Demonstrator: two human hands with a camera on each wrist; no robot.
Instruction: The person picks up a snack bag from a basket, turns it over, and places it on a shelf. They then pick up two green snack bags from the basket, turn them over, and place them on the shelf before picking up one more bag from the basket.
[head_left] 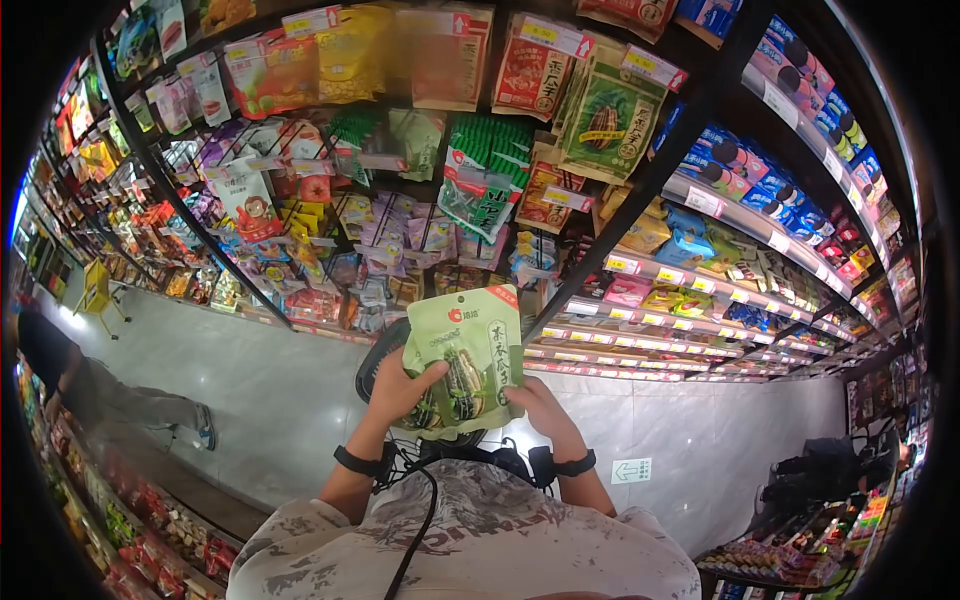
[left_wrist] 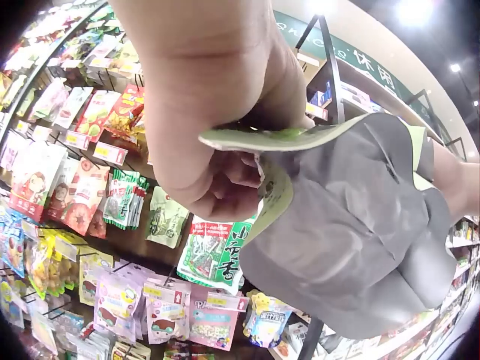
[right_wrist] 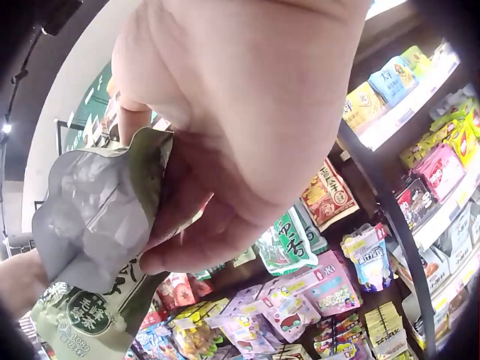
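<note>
In front of my chest, both hands hold a light green bag of sunflower seeds [head_left: 470,325], its printed front with pictured striped seeds turned up in the head view. My left hand [head_left: 398,392] grips the bag's left edge, thumb across the front. On the opposite edge, my right hand [head_left: 548,412] pinches with its thumb on the front. From the left wrist, the bag's grey folded base [left_wrist: 352,217] shows beside the curled fingers of the left hand [left_wrist: 214,97]. The right wrist view shows the right hand [right_wrist: 240,112] gripping the bag's side [right_wrist: 150,169].
Ahead stands a rack of hanging snack bags, including a green-and-white bag [head_left: 485,180] and a dark green seed bag [head_left: 610,115]. Shelves of packets [head_left: 720,255] run along the right. Another person's leg [head_left: 150,395] and a yellow stand [head_left: 95,290] are at left.
</note>
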